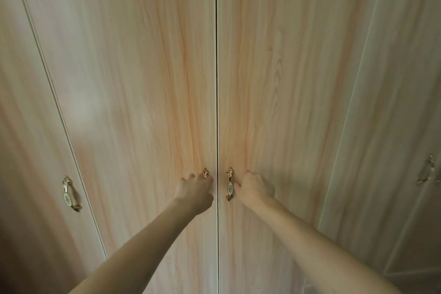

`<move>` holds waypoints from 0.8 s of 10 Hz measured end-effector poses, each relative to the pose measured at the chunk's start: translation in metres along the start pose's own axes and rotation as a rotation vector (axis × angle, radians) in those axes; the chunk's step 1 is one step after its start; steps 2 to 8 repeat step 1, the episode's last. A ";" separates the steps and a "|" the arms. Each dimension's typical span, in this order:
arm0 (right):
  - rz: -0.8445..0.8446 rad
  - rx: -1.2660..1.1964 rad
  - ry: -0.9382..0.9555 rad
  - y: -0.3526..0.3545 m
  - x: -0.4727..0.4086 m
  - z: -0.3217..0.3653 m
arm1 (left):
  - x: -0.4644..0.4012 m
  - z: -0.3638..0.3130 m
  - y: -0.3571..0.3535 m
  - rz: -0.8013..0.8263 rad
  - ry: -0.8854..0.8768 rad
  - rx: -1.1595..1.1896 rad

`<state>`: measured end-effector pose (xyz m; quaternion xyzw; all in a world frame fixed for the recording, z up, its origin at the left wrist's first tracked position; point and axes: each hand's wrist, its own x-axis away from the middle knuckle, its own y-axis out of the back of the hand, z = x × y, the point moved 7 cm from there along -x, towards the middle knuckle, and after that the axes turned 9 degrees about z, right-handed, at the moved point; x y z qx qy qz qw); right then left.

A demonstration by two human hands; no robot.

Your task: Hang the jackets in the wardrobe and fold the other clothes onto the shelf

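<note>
Single head-worn view, wide-angle, set at head height and close before the closed wardrobe doors (155, 79). Facing straight ahead and slightly down, centred on the dark seam between the two middle doors. Door edges bowed outward by the lens toward both sides. Both forearms entering from the bottom edge, reaching forward.

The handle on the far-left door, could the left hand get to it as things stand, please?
Probably yes: the far-left handle sits uncovered, but the left hand currently grips the centre-left handle.
</note>
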<state>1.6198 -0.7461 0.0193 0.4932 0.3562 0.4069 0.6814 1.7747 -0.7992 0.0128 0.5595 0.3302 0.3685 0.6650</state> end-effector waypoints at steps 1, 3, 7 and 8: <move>-0.006 -0.010 0.047 0.025 0.025 -0.009 | 0.015 -0.013 0.023 -0.106 0.004 -0.017; -0.006 -0.010 0.047 0.025 0.025 -0.009 | 0.015 -0.013 0.023 -0.106 0.004 -0.017; -0.006 -0.010 0.047 0.025 0.025 -0.009 | 0.015 -0.013 0.023 -0.106 0.004 -0.017; -0.006 -0.010 0.047 0.025 0.025 -0.009 | 0.015 -0.013 0.023 -0.106 0.004 -0.017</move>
